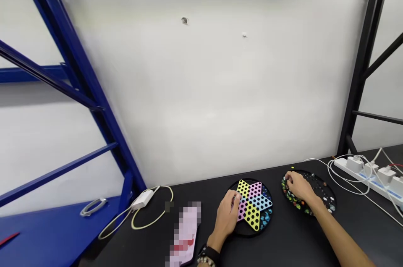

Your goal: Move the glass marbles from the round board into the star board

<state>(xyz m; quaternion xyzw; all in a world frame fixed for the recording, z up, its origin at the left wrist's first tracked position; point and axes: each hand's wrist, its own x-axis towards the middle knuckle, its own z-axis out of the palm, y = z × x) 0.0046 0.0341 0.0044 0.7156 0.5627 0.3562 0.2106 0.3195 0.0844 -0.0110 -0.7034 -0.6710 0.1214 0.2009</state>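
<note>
A round black Chinese checkers board lies on the black table, with a star of yellow, pink and blue points full of dark holes. Blue marbles lie in its right rim. My left hand rests over the star's left side, fingers curled together; what they hold, if anything, is hidden. To the right is a second round black tray with colourful marbles along its left side and white ones at its right. My right hand reaches into its left part, fingertips pinched among the marbles; their contents cannot be made out.
A pixelated pinkish flat item lies left of my left hand. A white adapter with a looped cable is farther left. At right, a white power strip carries plugs and loose cables. A white wall and blue frame stand behind.
</note>
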